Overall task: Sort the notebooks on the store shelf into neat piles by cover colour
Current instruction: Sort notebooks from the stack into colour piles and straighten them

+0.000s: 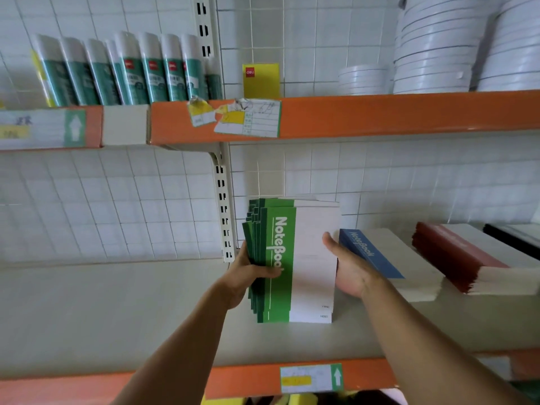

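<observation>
Firmly, the left hand (248,276) grips the green notebooks (277,264) in a curled grip; the right hand (350,267) presses flat, fingers straight.

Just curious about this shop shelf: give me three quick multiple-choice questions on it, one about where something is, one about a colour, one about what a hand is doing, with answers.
1. Where does the blue notebook pile lie?
A. Between the green and red piles
B. On the upper shelf
C. Left of the green pile

2. What colour band have the notebooks held between the hands?
A. Red
B. Green
C. Yellow

3. What is the left hand doing?
A. Hanging idle
B. Pointing at a label
C. Gripping the green pile's edge

Answers: 1 A, the red pile lies further right. 2 B, green band reading Notebook. 3 C, fingers wrap onto the cover; the right hand presses flat opposite.
</observation>
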Motion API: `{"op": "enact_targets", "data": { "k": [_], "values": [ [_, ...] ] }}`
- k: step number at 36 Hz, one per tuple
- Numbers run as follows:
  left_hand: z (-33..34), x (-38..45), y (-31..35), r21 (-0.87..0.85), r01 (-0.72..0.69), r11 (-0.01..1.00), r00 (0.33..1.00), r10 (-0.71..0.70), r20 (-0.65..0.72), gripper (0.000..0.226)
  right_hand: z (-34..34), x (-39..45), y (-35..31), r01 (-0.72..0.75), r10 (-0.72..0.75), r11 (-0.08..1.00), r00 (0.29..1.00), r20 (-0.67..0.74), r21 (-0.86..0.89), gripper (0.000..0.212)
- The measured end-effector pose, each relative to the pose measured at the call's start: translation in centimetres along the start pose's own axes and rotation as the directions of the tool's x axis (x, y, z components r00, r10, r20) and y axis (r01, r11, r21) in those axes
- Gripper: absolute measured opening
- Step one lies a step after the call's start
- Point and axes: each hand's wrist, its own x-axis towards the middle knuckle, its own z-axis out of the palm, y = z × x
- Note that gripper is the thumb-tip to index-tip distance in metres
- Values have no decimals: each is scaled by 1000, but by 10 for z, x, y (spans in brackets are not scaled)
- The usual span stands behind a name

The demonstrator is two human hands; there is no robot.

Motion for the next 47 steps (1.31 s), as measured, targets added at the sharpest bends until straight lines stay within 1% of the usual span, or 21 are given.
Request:
{"op": "enact_targets", "data": {
  "k": [1, 2, 4, 7, 10, 12, 13, 14, 15, 16, 18, 19, 20, 22, 25, 31, 35, 38, 40, 44, 47],
  "values": [
    [0, -1, 1, -9, -17, 1000, 1000, 17, 4, 76, 2, -1, -1, 9, -9, 1000, 1000, 16, 30, 70],
    [0, -2, 1, -22, -32, 999, 999, 33, 4, 78, 5, -4, -2, 34, -35, 999, 998, 48, 37, 59],
    [4, -3, 4, -65, -42, 997, 999, 41, -23, 79, 8, -7, -3, 75, -73, 997, 995, 74, -14, 68],
    [9, -2, 3, -95, -45, 995, 997, 39, -65, 74, 14, -6, -4, 92, -89, 987, 996, 26, -130, 88],
    [5, 2, -4, -116, -27, 993, 994, 15, -105, 78, 22, -1, -8, 139, -175, 958, 976, -129, -250, 112],
    [2, 3, -5, -105, -16, 994, 996, 6, -94, 76, 35, -2, -20, 202, -326, 903, 897, -299, -379, 107],
    [2, 4, -5, -94, -14, 995, 996, 6, -86, 74, 43, -2, -28, 247, -462, 823, 815, -349, -512, 101],
    [1, 4, -5, -87, -12, 996, 997, 5, -78, 73, 53, -4, -36, 254, -597, 680, 736, -318, -688, 94],
    [1, 4, -5, -83, -13, 996, 997, 7, -73, 73, 63, -8, -43, 235, -701, 492, 678, -221, -838, 87],
    [1, 4, -5, -80, -16, 997, 997, 10, -70, 74, 74, -12, -49, 211, -756, 287, 649, -86, -934, 85],
    [2, 2, -5, -61, -25, 998, 998, 21, -66, 80, 94, -16, -57, 156, -714, -69, 682, 158, -985, 86],
    [2, 1, -4, -46, -31, 998, 998, 28, -61, 82, 99, -14, -57, 141, -658, -179, 718, 225, -974, 86],
    [2, 0, -3, -32, -37, 999, 998, 36, -56, 83, 106, -13, -59, 135, -601, -240, 757, 256, -961, 85],
    [2, -2, -2, -14, -44, 999, 998, 43, -40, 81, 112, -11, -59, 147, -499, -253, 827, 259, -956, 86],
    [1, -5, 4, 7, -56, 998, 998, 56, -16, 79, 111, -15, -56, 158, -398, -280, 878, 265, -947, 92],
    [7, -7, 21, 26, -113, 993, 993, 112, 38, 71, 115, -25, -52, 151, -390, -380, 869, 306, -913, 95],
    [6, -8, 17, 14, -97, 995, 995, 97, 19, 82, 120, -23, -55, 144, -377, -324, 887, 267, -935, 92],
    [8, -7, 14, 48, -106, 993, 994, 105, 22, 92, 123, -23, -56, 180, -270, -367, 918, 290, -912, 92],
    [9, -8, 12, 43, -107, 993, 994, 106, 20, 92, 124, -24, -59, 195, -228, -366, 929, 291, -910, 94],
    [10, -9, 6, 10, -120, 993, 993, 120, 1, 87, 113, -24, -62, 152, -298, -302, 923, 245, -941, 92],
    [12, -9, 5, -17, -120, 993, 993, 120, -14, 87, 105, -24, -65, 146, -256, -296, 940, 226, -944, 92]
  ]
}}
